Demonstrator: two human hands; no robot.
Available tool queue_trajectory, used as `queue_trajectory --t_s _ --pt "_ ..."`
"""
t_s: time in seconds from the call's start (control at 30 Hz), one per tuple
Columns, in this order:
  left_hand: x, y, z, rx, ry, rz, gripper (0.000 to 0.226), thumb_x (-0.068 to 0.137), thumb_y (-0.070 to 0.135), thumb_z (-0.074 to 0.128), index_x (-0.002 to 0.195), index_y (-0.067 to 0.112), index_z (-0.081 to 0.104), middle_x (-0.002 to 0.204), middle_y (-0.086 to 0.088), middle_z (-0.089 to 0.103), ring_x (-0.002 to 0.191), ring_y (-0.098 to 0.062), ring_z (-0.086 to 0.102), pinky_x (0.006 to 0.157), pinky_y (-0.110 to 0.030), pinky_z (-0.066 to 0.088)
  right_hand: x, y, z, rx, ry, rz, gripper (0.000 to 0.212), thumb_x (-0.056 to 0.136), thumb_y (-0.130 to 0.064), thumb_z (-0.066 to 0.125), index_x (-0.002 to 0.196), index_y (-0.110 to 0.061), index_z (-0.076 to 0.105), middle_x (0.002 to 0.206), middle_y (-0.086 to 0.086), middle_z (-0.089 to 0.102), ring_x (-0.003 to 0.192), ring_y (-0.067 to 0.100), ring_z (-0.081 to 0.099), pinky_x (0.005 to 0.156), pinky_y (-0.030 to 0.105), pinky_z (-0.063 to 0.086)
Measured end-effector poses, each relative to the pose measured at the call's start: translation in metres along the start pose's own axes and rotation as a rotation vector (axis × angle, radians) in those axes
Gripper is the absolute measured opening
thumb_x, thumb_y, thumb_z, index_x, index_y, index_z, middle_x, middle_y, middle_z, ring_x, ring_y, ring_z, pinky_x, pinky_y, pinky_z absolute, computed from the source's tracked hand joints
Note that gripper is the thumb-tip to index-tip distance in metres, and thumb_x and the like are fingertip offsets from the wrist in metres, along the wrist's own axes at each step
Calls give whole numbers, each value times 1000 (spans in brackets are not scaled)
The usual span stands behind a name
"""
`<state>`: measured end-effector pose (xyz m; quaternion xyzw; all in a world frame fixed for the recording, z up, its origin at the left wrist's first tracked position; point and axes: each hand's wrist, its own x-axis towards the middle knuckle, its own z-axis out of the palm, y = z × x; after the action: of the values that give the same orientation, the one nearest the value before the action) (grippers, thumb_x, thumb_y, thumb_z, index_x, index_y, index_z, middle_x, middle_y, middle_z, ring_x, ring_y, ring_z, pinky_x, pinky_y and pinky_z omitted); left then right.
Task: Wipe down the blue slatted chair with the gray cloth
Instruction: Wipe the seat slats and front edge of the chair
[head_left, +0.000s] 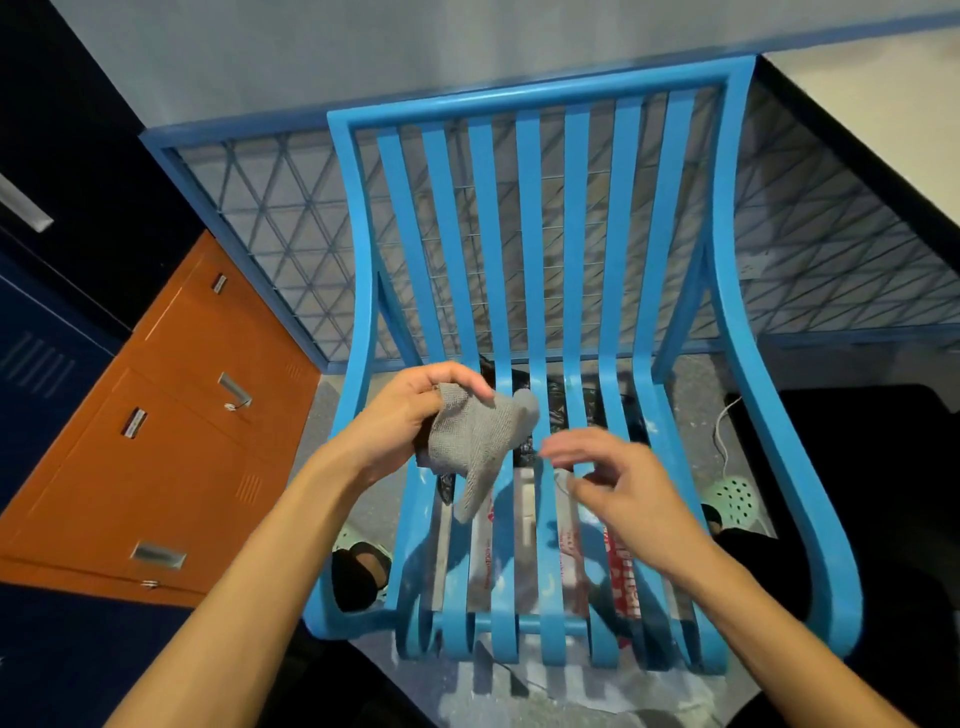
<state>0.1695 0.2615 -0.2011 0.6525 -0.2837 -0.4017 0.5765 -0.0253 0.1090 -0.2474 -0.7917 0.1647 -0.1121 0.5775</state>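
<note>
Left hand gripping gray cloth, tail hanging downward

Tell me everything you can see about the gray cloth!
The cloth is gray with a coarse, woven look, soft and crumpled. The left hand grips one bunched end and holds it over the seat of the chair. One loose corner dangles down toward the slats. The right hand is close beside it, open, and seems not to touch it.

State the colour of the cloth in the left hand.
The cloth is gray, with a woven texture; head view shows it.
</note>
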Motion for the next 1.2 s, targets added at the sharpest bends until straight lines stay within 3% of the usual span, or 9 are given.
queue_trajectory --t_s 0.1,0.2,0.37,0.53,0.7,0.8,0.93,1.07,1.2 --pt "-5 11 -1 -10 -102 -15 34 84 1 49 82 22 75 93 -4 70 87 -21 61 72 -30 44 21 2 -12 52 8 -15 64 81 1 73 126 -42 57 137 -21 49 125 0 48 102 28 45" --pt "-10 19 -1 -70 -191 -44 33 81 0 49 81 20 77 91 -4 71 85 -16 66 74 -23 51 41 7 -15 -10 -295 47 59 76 -21 83 126 -38 59 145 -18 45 134 -2 40 108 23 28" --pt "-19 24 -22 -25 -125 -118 47 86 -11 39 80 16 77 93 -7 72 89 -20 65 76 -26 52 43 13 -21 137 -578 229 14 87 -19 71 92 -7 69 101 12 73 92 25 70 86 29 55" --pt "-31 5 -29 9 81 -255 34 96 4 47 102 20 76 96 -8 75 78 -15 68 64 -29 56 35 32 -33 310 -389 344 14 88 -17 68 85 -4 69 85 14 71 75 20 68 69 25 54" --pt "-32 -36 -5 -70 353 -302 44 100 2 35 122 23 67 104 -17 71 92 -27 64 83 -45 52 26 31 -19 496 -76 446 15 91 -9 64 78 -8 70 72 7 69 61 14 63 52 22 49" --pt "-39 -53 36 -166 404 -286 43 95 1 37 121 19 67 110 -12 69 92 -22 64 67 -32 53 17 22 2 503 -31 432 12 92 -9 63 85 -9 72 79 9 71 69 17 67 56 27 52" --pt "-52 -78 77 -393 309 -248 62 67 6 45 127 8 61 119 -17 68 105 -26 65 90 -42 52 4 12 41 437 -87 422 16 95 -10 60 103 -12 73 95 9 76 84 19 72 71 33 58" --pt "-62 -108 79 -338 529 -317 36 91 -3 47 118 10 66 111 -14 72 105 -28 67 86 -33 55 -9 16 65 559 -202 506 25 98 -11 51 117 -15 68 106 11 74 99 26 71 87 43 56" --pt "-76 -138 68 -517 683 -376 35 98 -6 41 120 5 65 115 -21 69 102 -30 68 78 -33 58 -18 29 86 416 -135 444 22 95 -6 56 108 -16 71 102 2 74 97 19 69 80 25 58"
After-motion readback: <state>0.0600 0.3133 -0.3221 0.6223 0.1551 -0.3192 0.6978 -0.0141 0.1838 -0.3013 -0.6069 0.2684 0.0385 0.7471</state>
